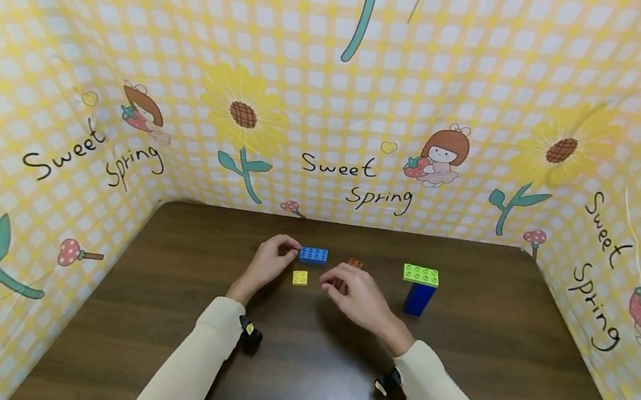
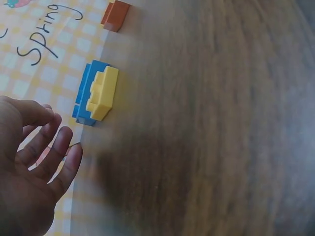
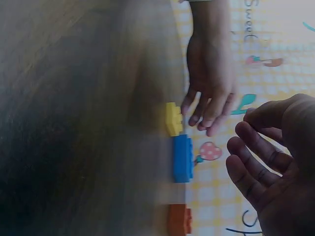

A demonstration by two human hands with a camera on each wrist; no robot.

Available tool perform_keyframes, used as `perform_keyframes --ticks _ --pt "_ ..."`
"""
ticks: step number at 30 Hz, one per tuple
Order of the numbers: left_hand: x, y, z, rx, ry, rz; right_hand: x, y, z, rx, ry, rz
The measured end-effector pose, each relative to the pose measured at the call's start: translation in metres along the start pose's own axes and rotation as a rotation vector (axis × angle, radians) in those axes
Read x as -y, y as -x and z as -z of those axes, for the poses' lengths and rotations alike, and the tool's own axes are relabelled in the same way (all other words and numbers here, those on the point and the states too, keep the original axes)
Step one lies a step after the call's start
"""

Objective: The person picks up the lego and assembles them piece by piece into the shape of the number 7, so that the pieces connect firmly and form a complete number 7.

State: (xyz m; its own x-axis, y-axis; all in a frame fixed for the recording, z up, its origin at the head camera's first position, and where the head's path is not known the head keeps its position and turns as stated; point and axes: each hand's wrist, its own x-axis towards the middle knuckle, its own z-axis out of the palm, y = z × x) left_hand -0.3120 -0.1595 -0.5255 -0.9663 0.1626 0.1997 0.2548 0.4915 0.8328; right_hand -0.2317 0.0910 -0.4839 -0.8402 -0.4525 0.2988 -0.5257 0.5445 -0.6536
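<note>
My left hand (image 1: 272, 261) hovers at the left end of a blue brick (image 1: 313, 255), its fingers loosely bent around nothing. Just in front of that brick lies a small yellow brick (image 1: 300, 278) with studs up. My right hand (image 1: 358, 294) is to the right of the yellow brick, in front of an orange-brown brick (image 1: 355, 263) that it partly hides. Nothing shows between the right fingers (image 3: 241, 169). In the left wrist view, the yellow brick (image 2: 103, 93) overlaps the blue brick (image 2: 84, 93); the orange-brown brick (image 2: 115, 15) lies farther off.
To the right of my right hand stands a dark blue column (image 1: 418, 299) topped by a lime green brick (image 1: 421, 275) that overhangs it on the left. The brown table (image 1: 308, 387) meets a yellow-checked cloth (image 1: 333, 107) at its back and sides. Each wrist wears a small black camera.
</note>
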Motion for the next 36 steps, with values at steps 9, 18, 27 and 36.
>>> perform_keyframes --ticks 9,18,27,36 --pt "0.003 -0.006 -0.002 0.0 -0.015 0.015 -0.011 -0.022 -0.021 0.045 0.067 0.024" --pt "0.004 -0.011 0.0 0.034 -0.015 0.007 -0.013 -0.037 -0.035 0.138 0.208 0.035" --pt "0.007 -0.013 -0.003 0.133 -0.027 -0.039 -0.014 -0.042 -0.045 0.227 0.339 0.11" --pt "0.01 -0.014 -0.006 0.141 -0.095 -0.049 -0.017 -0.039 -0.049 0.24 0.418 0.096"
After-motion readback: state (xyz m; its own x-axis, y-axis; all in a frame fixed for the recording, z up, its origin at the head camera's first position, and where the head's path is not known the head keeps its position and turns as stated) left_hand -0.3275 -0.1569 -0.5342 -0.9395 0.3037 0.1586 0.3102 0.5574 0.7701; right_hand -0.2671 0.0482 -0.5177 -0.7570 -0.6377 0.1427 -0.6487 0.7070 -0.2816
